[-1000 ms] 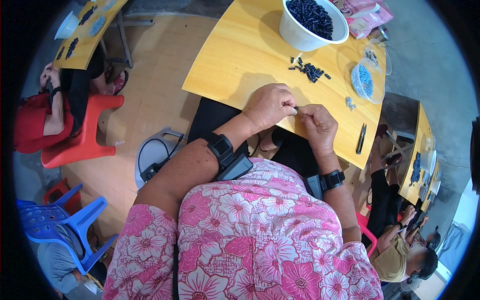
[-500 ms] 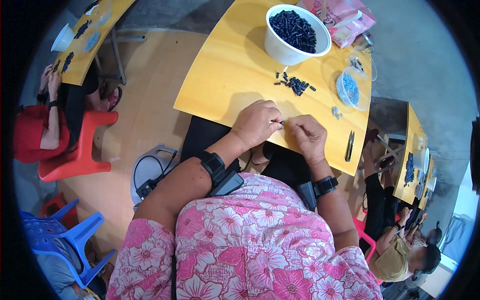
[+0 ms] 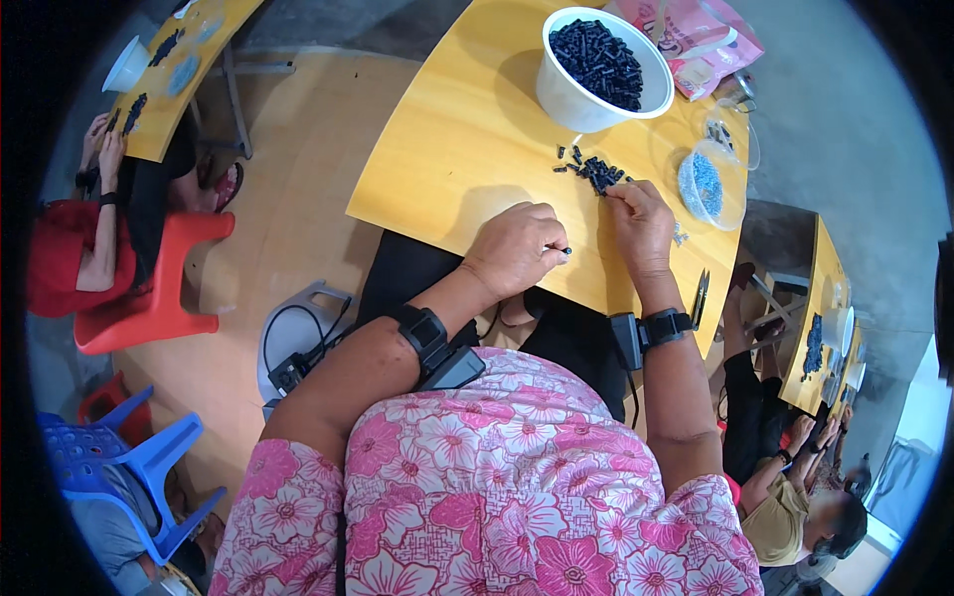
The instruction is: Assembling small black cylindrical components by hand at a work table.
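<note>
Two hands at work: both rest on the yellow counter (image 3: 457, 149), near its lower edge at frame centre.
Left hand (image 3: 515, 248): curled shut, pinching a small dark piece (image 3: 564, 250) between thumb and fingertips; the piece pokes out toward the right.
Right hand (image 3: 641, 223): knuckles up, fingers bent down at the edge of the loose pile (image 3: 594, 171); whether it grips a piece I cannot tell.
Loose pile: a small scatter of short, dark, stubby parts, lying just above the right hand and just below the white bowl (image 3: 596, 70).
White bowl: round, upper centre of the frame, heaped with the same dark parts.
Clear dish (image 3: 711, 184): right of the pile, holding tiny blue bits.
Pink bag (image 3: 696, 35): upper right, beyond the bowl.
Look of the piece: very small, black, rod-like, matte; finer detail is too small to tell.
Doing the step well: a judgement only, but a light fingertip pinch near the end of the piece seems best, with both wrists kept resting on the counter for steadiness.
Picking: drawing one part at a time from the pile's near edge should keep the rest from scattering.
Risk: such small parts could roll off the counter's lower edge, so working slightly further in seems wise.
</note>
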{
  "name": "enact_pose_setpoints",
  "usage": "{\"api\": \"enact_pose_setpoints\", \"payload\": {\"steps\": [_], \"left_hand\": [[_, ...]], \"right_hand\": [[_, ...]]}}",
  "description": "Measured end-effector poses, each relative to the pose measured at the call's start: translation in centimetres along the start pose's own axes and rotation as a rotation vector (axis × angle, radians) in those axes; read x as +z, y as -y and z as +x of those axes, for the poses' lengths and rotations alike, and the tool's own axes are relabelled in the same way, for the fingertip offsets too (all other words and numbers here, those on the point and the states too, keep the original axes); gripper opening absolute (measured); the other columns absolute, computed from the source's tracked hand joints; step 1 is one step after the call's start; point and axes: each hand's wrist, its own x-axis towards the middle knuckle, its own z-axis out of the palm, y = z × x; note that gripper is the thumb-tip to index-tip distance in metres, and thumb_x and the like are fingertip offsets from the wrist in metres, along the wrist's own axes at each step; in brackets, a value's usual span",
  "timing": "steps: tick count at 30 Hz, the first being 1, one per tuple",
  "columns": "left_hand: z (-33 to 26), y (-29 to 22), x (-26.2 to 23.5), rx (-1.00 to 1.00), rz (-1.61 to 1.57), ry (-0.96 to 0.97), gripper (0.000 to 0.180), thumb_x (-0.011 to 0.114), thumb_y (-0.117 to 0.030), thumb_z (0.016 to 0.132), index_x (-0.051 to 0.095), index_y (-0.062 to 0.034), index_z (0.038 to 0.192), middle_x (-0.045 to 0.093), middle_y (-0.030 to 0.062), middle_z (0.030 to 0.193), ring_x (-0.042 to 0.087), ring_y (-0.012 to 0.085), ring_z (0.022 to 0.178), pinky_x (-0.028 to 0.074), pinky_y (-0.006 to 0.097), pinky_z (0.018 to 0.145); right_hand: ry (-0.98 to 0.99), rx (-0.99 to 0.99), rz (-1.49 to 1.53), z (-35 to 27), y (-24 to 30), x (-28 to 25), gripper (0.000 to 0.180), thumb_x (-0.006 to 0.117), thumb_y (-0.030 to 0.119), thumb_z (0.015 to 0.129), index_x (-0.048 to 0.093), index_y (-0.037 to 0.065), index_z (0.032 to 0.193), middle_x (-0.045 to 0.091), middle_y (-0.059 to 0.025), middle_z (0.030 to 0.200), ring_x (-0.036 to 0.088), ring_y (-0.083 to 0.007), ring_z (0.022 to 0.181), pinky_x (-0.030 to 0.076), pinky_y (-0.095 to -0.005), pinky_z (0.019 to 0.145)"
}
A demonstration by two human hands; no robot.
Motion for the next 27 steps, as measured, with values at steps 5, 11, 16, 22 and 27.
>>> {"api": "enact_pose_setpoints", "payload": {"steps": [5,11,16,22,27], "left_hand": [[-0.1,0.1,-0.1,-0.007,0.006,-0.001,0.011,0.073,-0.018,0.075,0.068,-0.0088,0.076,0.063,0.0062,0.084,0.061,0.0286,0.087,0.050,0.040,0.077],[-0.1,0.1,0.0,-0.004,-0.008,-0.012,0.010,0.073,-0.016,0.075,0.068,-0.0079,0.076,0.064,0.0070,0.084,0.062,0.0293,0.086,0.051,0.040,0.075],[-0.2,0.3,0.1,-0.022,-0.008,-0.016,0.010,0.074,-0.018,0.074,0.069,-0.0092,0.074,0.063,0.0059,0.082,0.062,0.0280,0.088,0.051,0.040,0.077],[0.1,0.3,0.2,0.066,-0.001,-0.052,0.007,0.072,-0.012,0.073,0.067,-0.0065,0.074,0.064,0.0079,0.080,0.063,0.0287,0.080,0.051,0.039,0.072],[-0.1,0.3,0.1,0.022,-0.002,-0.028,0.009,0.073,-0.014,0.073,0.068,-0.0072,0.074,0.064,0.0073,0.081,0.063,0.0280,0.082,0.051,0.039,0.073]], "right_hand": [[0.024,-0.021,-0.037,-0.2,0.0,-0.1,0.005,0.070,0.010,0.082,0.071,0.007,0.086,0.066,-0.0122,0.088,0.067,-0.0333,0.078,0.053,-0.0386,0.069],[0.095,-0.109,-0.083,-1.9,0.0,-1.4,0.004,0.067,0.009,0.081,0.067,0.005,0.080,0.066,-0.0139,0.087,0.066,-0.0360,0.077,0.053,-0.0421,0.068],[0.154,-0.132,-0.120,-3.4,1.0,-2.1,0.008,0.062,-0.003,0.077,0.064,0.003,0.083,0.066,-0.0153,0.085,0.066,-0.0353,0.077,0.053,-0.0389,0.066],[0.155,-0.140,-0.109,-4.3,0.8,-2.1,0.004,0.064,0.010,0.082,0.063,0.008,0.085,0.062,-0.0154,0.080,0.063,-0.0387,0.075,0.052,-0.0460,0.067],[0.139,-0.125,-0.077,-4.9,1.3,-1.6,0.006,0.062,0.005,0.083,0.064,0.006,0.088,0.062,-0.0187,0.083,0.062,-0.0409,0.078,0.053,-0.0447,0.071]]}}
